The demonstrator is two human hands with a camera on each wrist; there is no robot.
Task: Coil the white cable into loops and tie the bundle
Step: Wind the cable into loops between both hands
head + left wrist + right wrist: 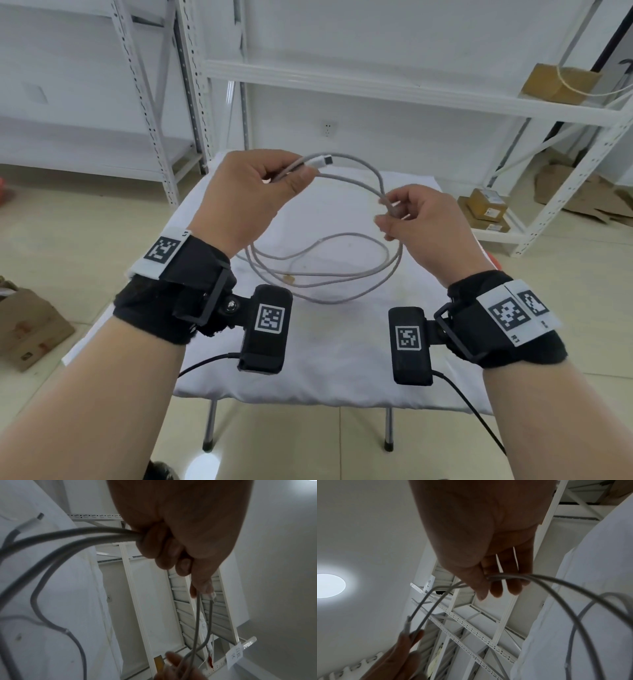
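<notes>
The white cable (352, 178) forms loops held up between both hands above the small table (335, 359). My left hand (253, 192) grips the strands near one plug (320, 161), which pokes out to the right past the thumb. In the left wrist view the curled fingers (163, 550) clasp two strands of the cable (72, 536). My right hand (411, 216) pinches the loops at their right side; in the right wrist view its fingertips (496, 586) hold the cable (556, 588). The lower loops (325, 270) sag onto the table.
The table is draped in a white cloth (342, 342). White metal shelving (376, 85) stands behind it, with cardboard boxes (558, 84) on the right shelves. Another box (27, 325) sits on the floor at the left.
</notes>
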